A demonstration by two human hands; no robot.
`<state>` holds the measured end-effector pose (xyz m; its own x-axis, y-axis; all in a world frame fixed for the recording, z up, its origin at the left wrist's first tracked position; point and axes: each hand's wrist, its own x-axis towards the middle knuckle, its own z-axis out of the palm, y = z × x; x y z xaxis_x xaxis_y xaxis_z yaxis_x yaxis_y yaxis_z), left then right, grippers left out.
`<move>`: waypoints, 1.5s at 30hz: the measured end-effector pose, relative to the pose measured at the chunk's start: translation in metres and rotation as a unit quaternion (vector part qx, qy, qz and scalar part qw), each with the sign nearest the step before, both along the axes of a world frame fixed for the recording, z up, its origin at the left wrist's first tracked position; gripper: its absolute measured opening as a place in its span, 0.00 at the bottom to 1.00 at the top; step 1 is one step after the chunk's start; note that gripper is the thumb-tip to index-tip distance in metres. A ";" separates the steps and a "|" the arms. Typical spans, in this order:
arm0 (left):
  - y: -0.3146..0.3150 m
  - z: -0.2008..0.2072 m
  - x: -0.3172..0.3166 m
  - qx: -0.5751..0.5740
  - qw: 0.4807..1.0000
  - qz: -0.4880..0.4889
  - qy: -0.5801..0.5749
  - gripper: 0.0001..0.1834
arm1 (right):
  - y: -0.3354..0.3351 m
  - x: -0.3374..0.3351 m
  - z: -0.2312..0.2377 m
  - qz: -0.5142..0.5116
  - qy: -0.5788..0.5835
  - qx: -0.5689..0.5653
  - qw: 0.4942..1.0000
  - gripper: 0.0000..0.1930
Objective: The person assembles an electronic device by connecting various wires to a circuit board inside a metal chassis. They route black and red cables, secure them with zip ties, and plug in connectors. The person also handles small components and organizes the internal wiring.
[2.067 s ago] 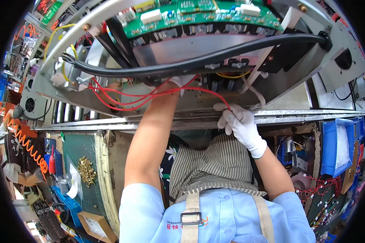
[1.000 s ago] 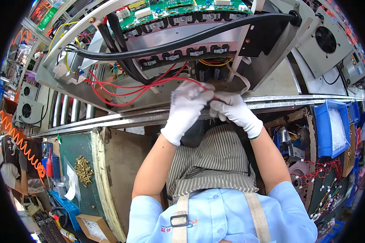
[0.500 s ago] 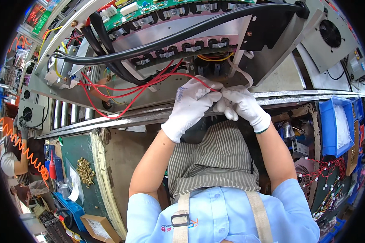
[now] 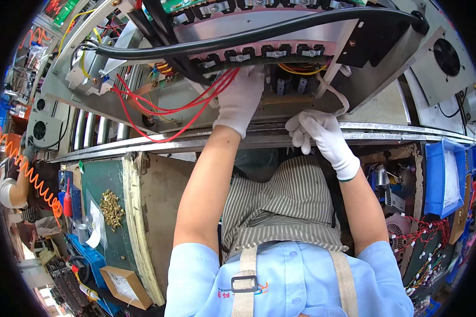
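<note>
Wire-handling, apparently: your left hand (image 4: 240, 100), grip hidden, beside red wires (image 4: 166, 111), twelve o'clock; right hand (image 4: 316, 132) apart, half-curled; next needs slack.

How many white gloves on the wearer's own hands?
2. One on the left hand, beside the red wires and partly inside the metal chassis, fingertips hidden; one on the right hand, at the metal rail.

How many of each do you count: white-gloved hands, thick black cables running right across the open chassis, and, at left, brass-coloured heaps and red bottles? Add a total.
Left hand and right hand, white-gloved: 2
Thick black cable: 1
Brass-coloured heap: 1
Red bottle: 1
Total: 5
</note>
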<state>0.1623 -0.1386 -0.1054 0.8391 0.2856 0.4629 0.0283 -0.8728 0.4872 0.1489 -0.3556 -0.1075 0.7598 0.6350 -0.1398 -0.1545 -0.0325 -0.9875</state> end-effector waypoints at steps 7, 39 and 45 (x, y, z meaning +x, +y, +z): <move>0.012 -0.002 0.035 0.237 0.969 -0.007 0.068 0.11 | -0.001 0.000 -0.007 0.004 -0.027 0.013 1.000 0.17; 0.038 -0.009 0.060 0.125 0.985 -0.099 0.059 0.14 | 0.002 -0.003 -0.003 0.002 -0.050 -0.006 0.999 0.18; 0.039 -0.004 0.052 0.117 0.986 -0.099 0.063 0.15 | 0.000 -0.002 -0.005 0.011 -0.047 -0.009 0.999 0.19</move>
